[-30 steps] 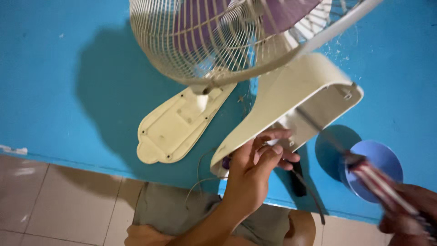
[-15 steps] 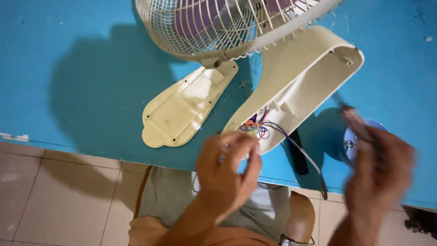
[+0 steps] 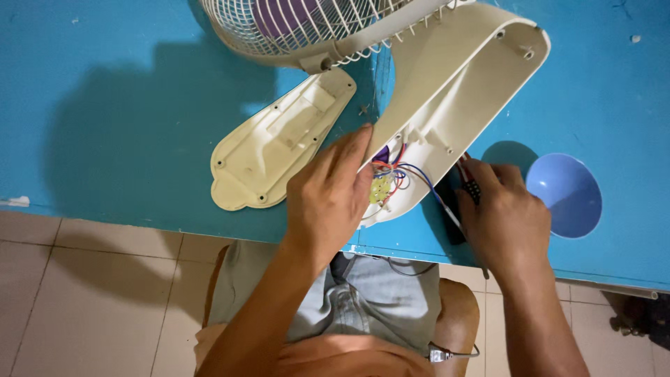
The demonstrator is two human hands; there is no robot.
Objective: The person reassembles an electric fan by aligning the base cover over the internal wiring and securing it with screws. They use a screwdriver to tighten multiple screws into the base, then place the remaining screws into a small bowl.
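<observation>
The left hand (image 3: 328, 199) presses flat, fingers open, on the rim of the cream fan base shell (image 3: 453, 105), steadying it on the blue tabletop (image 3: 105, 105). The right hand (image 3: 504, 218) grips a screwdriver (image 3: 469, 183) beside the exposed wires (image 3: 391, 174). Likely next: the tip must reach the wiring. Farther off lies the bottom cover (image 3: 279, 143).

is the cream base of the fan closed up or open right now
Open. The fan base shell shows its hollow underside with coloured wires exposed, and its flat bottom cover lies apart on the blue table. The left hand rests on the shell's edge.
</observation>
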